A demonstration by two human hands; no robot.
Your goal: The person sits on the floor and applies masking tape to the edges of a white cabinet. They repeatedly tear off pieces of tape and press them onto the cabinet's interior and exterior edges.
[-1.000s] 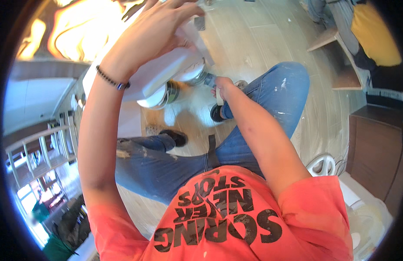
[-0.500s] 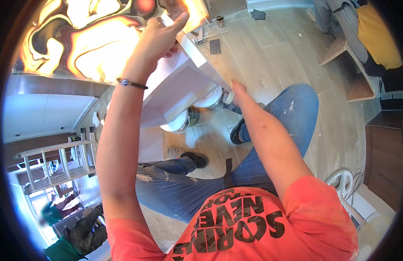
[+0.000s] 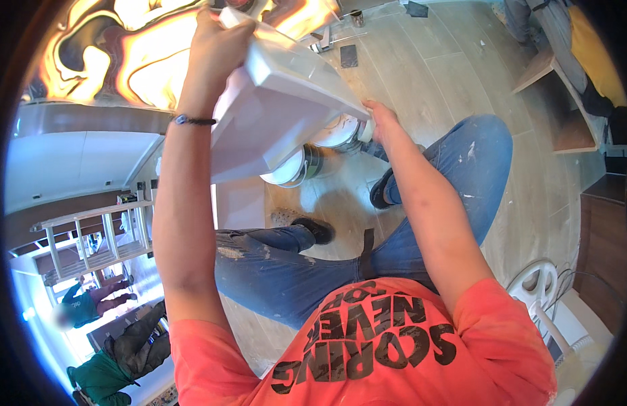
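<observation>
Both of my hands hold a long white box-shaped panel with raised edges, tilted in front of me. My left hand grips its far left end, with the fingers partly lost against the bright glare. At the nearer right end, my right hand is closed round the corner. Under the panel stand two buckets, a white-topped one with a wire handle and another partly covered by the panel.
A glossy surface with bright, swirling reflections fills the upper left. A white ladder and people in green tops are at the left. Right are an open wooden shelf unit and a white wheel-shaped object. A dark flat piece lies on the floor.
The panel's left end has swung left, and more of its end face now shows. My left hand has moved left with it, while my right hand keeps hold of the right corner.
</observation>
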